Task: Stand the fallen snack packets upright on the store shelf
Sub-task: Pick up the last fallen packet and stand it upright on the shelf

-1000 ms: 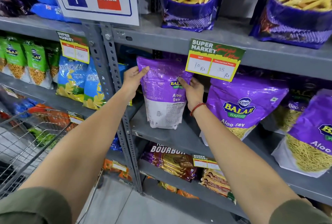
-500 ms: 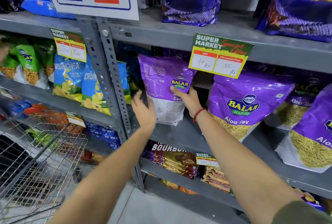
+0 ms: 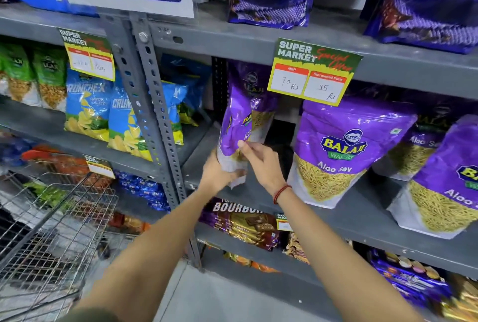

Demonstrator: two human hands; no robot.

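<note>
A purple Aloo Sev packet (image 3: 236, 120) stands on end at the left of the grey middle shelf (image 3: 362, 208), turned so I see it nearly edge-on. My left hand (image 3: 219, 174) grips its bottom end from below. My right hand (image 3: 261, 161), with a red thread at the wrist, pinches its lower front. More purple Aloo Sev packets (image 3: 341, 151) lean upright to the right on the same shelf, and another stands behind the held one.
A perforated grey upright post (image 3: 152, 104) stands just left of the packet. Blue chip bags (image 3: 88, 107) and green packets fill the left bay. A price tag (image 3: 313, 73) hangs above. A wire shopping cart (image 3: 51, 228) is at lower left. Biscuit packs (image 3: 243, 223) lie below.
The packet has been rotated from showing its back panel to nearly edge-on. My left hand dropped from its top edge to its bottom; my right hand slid lower on the front.
</note>
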